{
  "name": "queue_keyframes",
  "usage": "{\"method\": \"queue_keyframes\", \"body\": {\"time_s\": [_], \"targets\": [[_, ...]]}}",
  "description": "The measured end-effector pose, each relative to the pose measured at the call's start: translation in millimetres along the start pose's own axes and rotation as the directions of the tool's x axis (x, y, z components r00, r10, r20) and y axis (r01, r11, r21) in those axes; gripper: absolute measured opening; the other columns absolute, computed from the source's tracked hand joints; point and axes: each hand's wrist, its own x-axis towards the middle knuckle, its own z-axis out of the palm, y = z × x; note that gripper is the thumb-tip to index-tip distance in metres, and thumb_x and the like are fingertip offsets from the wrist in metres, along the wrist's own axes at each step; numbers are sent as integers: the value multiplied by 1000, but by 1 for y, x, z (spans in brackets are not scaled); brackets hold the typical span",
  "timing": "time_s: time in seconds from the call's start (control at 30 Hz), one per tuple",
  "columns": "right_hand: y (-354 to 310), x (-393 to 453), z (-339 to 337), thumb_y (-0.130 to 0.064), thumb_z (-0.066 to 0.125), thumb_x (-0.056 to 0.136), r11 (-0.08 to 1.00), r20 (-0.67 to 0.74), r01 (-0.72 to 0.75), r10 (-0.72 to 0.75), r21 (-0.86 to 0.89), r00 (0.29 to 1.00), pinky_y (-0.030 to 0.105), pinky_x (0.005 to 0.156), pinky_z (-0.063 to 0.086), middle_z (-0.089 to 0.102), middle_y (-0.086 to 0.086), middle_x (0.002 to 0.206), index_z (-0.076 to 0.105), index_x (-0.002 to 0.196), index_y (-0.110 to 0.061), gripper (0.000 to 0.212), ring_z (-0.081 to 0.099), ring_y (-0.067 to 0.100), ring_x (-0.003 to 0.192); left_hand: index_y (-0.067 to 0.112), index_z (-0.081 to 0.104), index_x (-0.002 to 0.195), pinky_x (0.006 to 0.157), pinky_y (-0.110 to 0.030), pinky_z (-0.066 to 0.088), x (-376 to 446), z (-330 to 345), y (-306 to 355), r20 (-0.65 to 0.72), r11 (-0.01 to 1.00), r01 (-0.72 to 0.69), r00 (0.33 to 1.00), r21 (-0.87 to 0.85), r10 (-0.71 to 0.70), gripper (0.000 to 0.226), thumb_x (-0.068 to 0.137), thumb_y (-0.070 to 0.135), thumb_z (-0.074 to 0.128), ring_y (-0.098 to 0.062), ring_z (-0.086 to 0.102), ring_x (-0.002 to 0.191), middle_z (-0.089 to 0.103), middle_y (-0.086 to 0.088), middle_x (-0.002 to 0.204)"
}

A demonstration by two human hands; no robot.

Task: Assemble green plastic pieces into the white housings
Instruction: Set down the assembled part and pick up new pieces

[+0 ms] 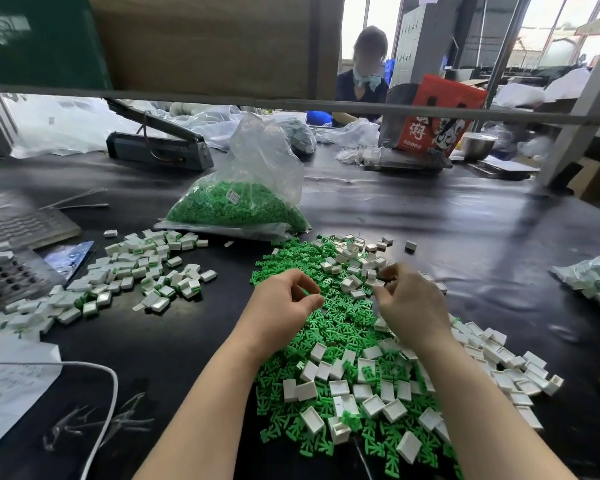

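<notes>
Green pieces and white housings heaped on black bench

Green plastic pieces [329, 327] and white housings [361, 389] were heaped toward the bench's [465, 216] near edge. Both hands were held over the heap: the left hand [284, 303] curled, its contents indiscernible; the right hand [409, 303] pinched around something small.
</notes>
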Motion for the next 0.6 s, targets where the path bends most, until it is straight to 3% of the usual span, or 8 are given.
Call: {"method": "queue_keyframes", "body": {"time_s": [0.03, 0.1, 0.23, 0.33, 0.4, 0.47, 0.53, 0.6], "targets": [[-7, -1, -1, -26, 66, 91, 968, 39, -43, 34, 246, 999, 29, 71, 49, 68, -1, 89, 61, 111, -18, 22, 64, 16, 80, 28, 64, 92, 58, -19, 49, -1, 2, 3, 3, 1000, -3, 1000, -27, 3, 8, 88, 27, 71, -11, 60, 67, 64, 3, 80], [-23, -5, -2, -23, 71, 88, 781, 168, -155, 65, 605, 984, 16, 60, 48, 71, 1, 92, 62, 109, -19, 23, 67, 11, 79, 28, 64, 99, 64, -24, 52, -2, 7, 8, 7, 996, -11, 1000, -92, 11, 19, 83, 27, 76, -12, 64, 72, 66, 2, 86], [-43, -14, 0, -21, 75, 83, 594, 341, -287, 24, 751, 940, 19, 67, 43, 72, 5, 96, 64, 108, -19, 27, 67, 11, 86, 22, 69, 93, 68, -32, 58, -4, 10, 16, -57, 968, -39, 998, -247, 26, 21, 77, 24, 82, -18, 70, 74, 71, -2, 80], [-39, -13, -2, -24, 71, 87, 597, 304, -243, -1, 765, 953, 24, 71, 45, 75, 1, 90, 67, 105, -19, 19, 67, 10, 82, 18, 72, 90, 64, -20, 55, -5, 7, 17, -105, 918, -61, 994, -391, 22, 19, 76, 9, 81, -9, 70, 70, 73, 3, 73], [-32, -11, -3, -23, 65, 92, 765, 241, -121, -47, 633, 969, 26, 71, 53, 75, -3, 88, 68, 103, -21, 11, 69, 12, 83, 16, 73, 93, 65, -17, 53, -5, 4, 18, -114, 900, -75, 993, -429, 29, 22, 76, 4, 80, -5, 68, 70, 73, 6, 73], [-24, -8, 0, -29, 62, 94, 972, 264, 26, -89, 232, 960, 40, 86, 56, 71, -5, 105, 67, 112, -28, 18, 68, 21, 94, 17, 73, 94, 66, -17, 53, -6, 3, 19, -113, 893, -87, 993, -443, 40, 22, 77, 3, 79, -5, 68, 71, 72, 7, 74], [-22, -9, 4, -41, 61, 93, 977, 350, 129, -63, -168, 935, 47, 107, 42, 60, -5, 131, 58, 128, -38, 35, 54, 23, 121, 18, 72, 94, 68, -19, 55, -6, 2, 20, -121, 882, -91, 992, -462, 39, 23, 77, 3, 78, -7, 67, 73, 72, 7, 74], [-23, -10, 9, -45, 60, 92, 941, 394, 182, -58, -285, 917, 45, 111, 35, 50, -4, 141, 54, 132, -40, 40, 41, 24, 133, 17, 72, 95, 71, -22, 57, -5, 2, 20, -125, 873, -89, 992, -480, 33, 22, 78, 4, 78, -9, 67, 74, 72, 5, 76]]}}
